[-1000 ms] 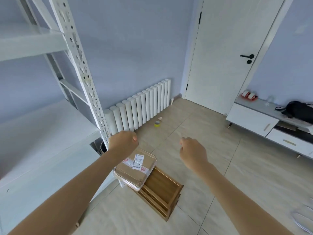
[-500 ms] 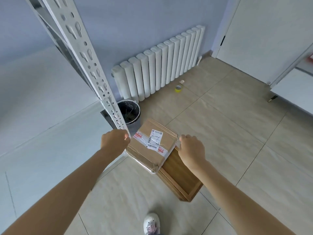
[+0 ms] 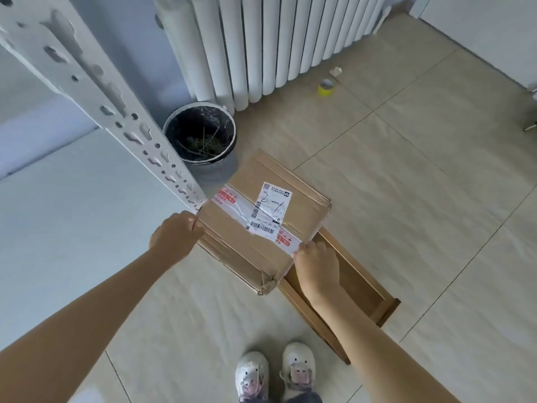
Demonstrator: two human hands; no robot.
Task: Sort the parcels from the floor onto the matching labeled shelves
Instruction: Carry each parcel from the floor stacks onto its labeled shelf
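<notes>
A brown cardboard parcel (image 3: pixel 293 196) with a white shipping label and red-printed tape sits on top of a wooden crate (image 3: pixel 360 289) on the floor. My left hand (image 3: pixel 174 237) grips the parcel's left edge, fingers curled around it. On the parcel's near right corner my right hand (image 3: pixel 318 266) holds the side, fingers curled over the edge. The white shelf surface (image 3: pixel 72 228) lies to the left, beside its perforated upright post (image 3: pixel 96 91).
A black-lined waste bin (image 3: pixel 200 135) stands just behind the parcel by the white radiator (image 3: pixel 276 39). A yellow tape roll (image 3: pixel 326 88) and a paper scrap lie on the tiled floor farther back. My white shoes (image 3: pixel 274 373) are below.
My view has tilted down and moved closer. Both hands came down from the air onto the parcel's two sides and now hold it.
</notes>
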